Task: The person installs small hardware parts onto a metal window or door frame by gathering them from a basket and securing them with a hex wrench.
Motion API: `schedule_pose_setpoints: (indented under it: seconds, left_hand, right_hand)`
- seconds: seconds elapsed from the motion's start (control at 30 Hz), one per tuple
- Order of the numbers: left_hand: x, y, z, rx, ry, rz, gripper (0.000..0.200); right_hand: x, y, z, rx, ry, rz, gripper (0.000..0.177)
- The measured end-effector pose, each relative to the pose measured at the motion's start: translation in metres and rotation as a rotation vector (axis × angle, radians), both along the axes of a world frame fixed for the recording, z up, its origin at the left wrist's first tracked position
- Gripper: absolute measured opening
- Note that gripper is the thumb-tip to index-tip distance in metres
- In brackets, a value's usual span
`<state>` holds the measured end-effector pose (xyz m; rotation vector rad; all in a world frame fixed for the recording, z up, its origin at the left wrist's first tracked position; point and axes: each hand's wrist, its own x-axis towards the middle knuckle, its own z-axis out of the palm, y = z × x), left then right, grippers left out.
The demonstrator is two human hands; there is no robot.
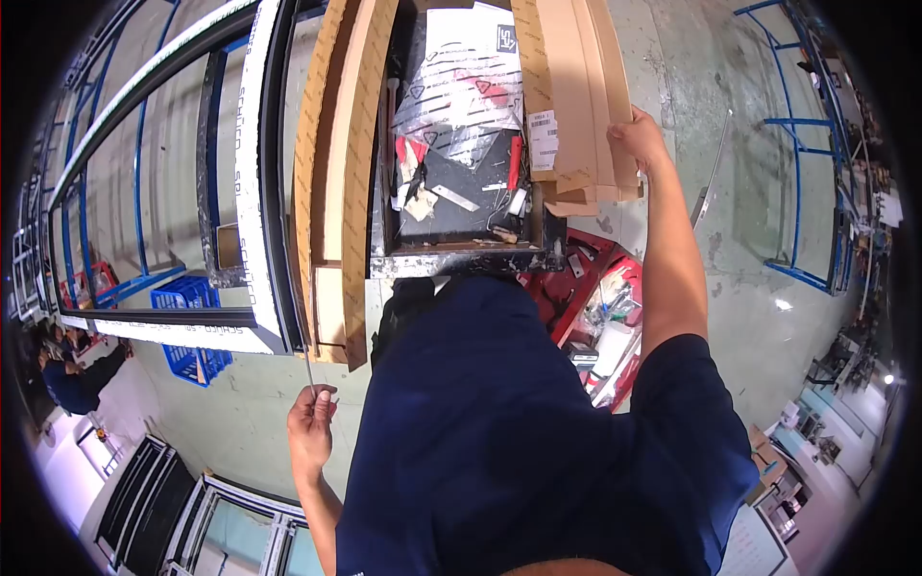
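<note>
My right hand (638, 140) is closed on the outer edge of an open long cardboard box (581, 86), which lies along the right side of the black workbench tray (461, 259). My left hand (312, 415) pinches a thin metal rod (309, 372) just below the near end of another long cardboard box (355, 192). In the tray lie printed plastic bags (466, 91), a red-handled tool (515, 161), a metal plate (455, 198) and red-and-black pliers (410, 158).
A large wrapped window frame (252, 173) stands at the left, with a blue crate (192, 360) beneath. Red tool drawers (567, 288) are under the bench. Blue racks (799, 149) stand at the right. A person (72, 384) is low at the far left.
</note>
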<state>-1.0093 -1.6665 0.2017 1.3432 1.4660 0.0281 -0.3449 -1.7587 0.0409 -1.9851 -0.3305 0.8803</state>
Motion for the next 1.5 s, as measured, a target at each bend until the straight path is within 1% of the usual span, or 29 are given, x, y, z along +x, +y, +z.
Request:
schedule_pose_setpoints:
  seconds: [0.07, 0.1, 0.17, 0.2, 0.27, 0.33, 0.43, 0.53, 0.6, 0.63, 0.7, 0.77, 0.83, 0.87, 0.9, 0.97, 1.0, 1.03, 1.07, 1.1, 1.13, 1.17, 1.23, 1.27, 1.33, 1.37, 1.43, 1.47, 1.5]
  left_hand:
    - [0.005, -0.002, -0.003, 0.007, -0.008, -0.003, 0.022]
    - [0.008, -0.006, -0.004, 0.003, -0.019, 0.003, 0.022]
    - [0.015, -0.010, -0.005, 0.012, -0.030, 0.010, 0.022]
    - [0.019, -0.011, -0.005, 0.013, -0.017, -0.025, 0.022]
    - [0.026, -0.013, -0.003, 0.022, 0.000, -0.056, 0.022]
    - [0.034, -0.014, 0.003, 0.050, 0.033, -0.132, 0.023]
    - [0.036, -0.014, 0.003, 0.078, 0.062, -0.158, 0.022]
    - [0.037, -0.018, 0.004, 0.086, 0.056, -0.143, 0.020]
    - [0.037, -0.023, 0.005, 0.070, 0.048, -0.122, 0.020]
    - [0.039, -0.026, 0.007, 0.078, 0.068, -0.125, 0.020]
    - [0.039, -0.031, 0.004, 0.078, 0.087, -0.130, 0.020]
    - [0.035, -0.038, 0.000, 0.112, 0.092, -0.122, 0.020]
    - [0.034, -0.042, 0.000, 0.113, 0.104, -0.123, 0.020]
    - [0.034, -0.043, 0.000, 0.121, 0.116, -0.122, 0.020]
    - [0.033, -0.044, 0.000, 0.119, 0.115, -0.123, 0.020]
    - [0.031, -0.046, -0.002, 0.106, 0.108, -0.083, 0.021]
    - [0.029, -0.048, -0.003, 0.095, 0.116, -0.054, 0.021]
    - [0.028, -0.050, -0.003, 0.097, 0.110, -0.054, 0.021]
    - [0.027, -0.051, -0.003, 0.099, 0.118, -0.061, 0.021]
    - [0.029, -0.051, -0.005, 0.103, 0.127, -0.067, 0.021]
    - [0.033, -0.052, -0.006, 0.096, 0.080, -0.041, 0.021]
    - [0.036, -0.052, -0.005, 0.092, 0.081, -0.042, 0.021]
    - [0.042, -0.053, -0.002, 0.076, 0.076, -0.034, 0.020]
    - [0.044, -0.052, 0.000, 0.074, 0.084, -0.037, 0.020]
    - [0.049, -0.046, 0.002, 0.053, 0.127, -0.058, 0.019]
    - [0.050, -0.042, 0.003, 0.057, 0.132, -0.063, 0.019]
    - [0.051, -0.034, 0.005, 0.054, 0.150, -0.093, 0.019]
    - [0.054, -0.031, 0.006, 0.058, 0.151, -0.101, 0.019]
    - [0.057, -0.027, 0.006, 0.078, 0.130, -0.100, 0.019]
  right_hand:
    - [-0.003, -0.001, -0.001, 0.005, -0.099, 0.041, 0.034]
    - [-0.004, 0.000, 0.001, 0.010, -0.095, 0.035, 0.034]
    - [-0.008, 0.006, 0.005, -0.056, -0.184, 0.080, 0.031]
    - [-0.008, 0.011, 0.005, -0.048, -0.184, 0.078, 0.031]
    - [-0.006, 0.025, 0.003, 0.019, -0.093, 0.080, 0.030]
    - [0.002, 0.042, -0.004, 0.038, -0.106, 0.101, 0.030]
    - [0.014, 0.074, -0.021, 0.080, -0.150, 0.147, 0.030]
    - [0.015, 0.111, -0.034, 0.091, -0.102, 0.170, 0.030]
    - [0.012, 0.138, -0.042, 0.095, -0.290, 0.263, 0.026]
    - [0.007, 0.152, -0.046, 0.091, -0.287, 0.268, 0.026]
    - [-0.014, 0.182, -0.046, 0.457, -0.188, 0.272, 0.042]
    - [-0.031, 0.202, -0.031, 0.309, -0.196, 0.274, 0.041]
    - [-0.032, 0.236, -0.049, 0.332, 0.123, 0.389, 0.054]
    - [-0.059, 0.220, 0.006, 0.262, 0.354, 0.321, 0.078]
    - [-0.038, 0.248, -0.039, 0.248, 0.602, 0.326, 0.093]
    - [-0.041, 0.231, -0.022, -0.012, 0.573, 0.294, 0.094]
    - [-0.053, 0.230, -0.058, 0.330, 0.276, 0.020, 0.025]
    - [-0.076, 0.209, -0.023, 0.167, 0.296, -0.129, 0.028]
    - [-0.055, 0.219, -0.104, 0.090, 0.065, -0.132, 0.024]
    - [-0.068, 0.207, -0.123, 0.000, -0.328, -0.142, 0.024]
    - [-0.073, 0.202, -0.160, 0.230, -0.177, -0.251, 0.029]
    - [-0.084, 0.194, -0.150, 0.227, -0.176, -0.252, 0.029]
    - [-0.128, 0.169, -0.105, -0.240, -0.501, -0.169, 0.037]
    - [-0.138, 0.164, -0.091, -0.244, -0.492, -0.170, 0.037]
    - [-0.149, 0.160, -0.074, -0.381, -0.454, -0.007, 0.045]
    - [-0.145, 0.162, -0.080, -0.379, -0.448, -0.012, 0.045]
    - [-0.128, 0.167, -0.103, -0.459, -0.425, 0.075, 0.051]
    - [-0.121, 0.167, -0.106, -0.470, -0.444, 0.148, 0.054]
    - [-0.119, 0.164, -0.109, -0.468, -0.442, 0.140, 0.054]
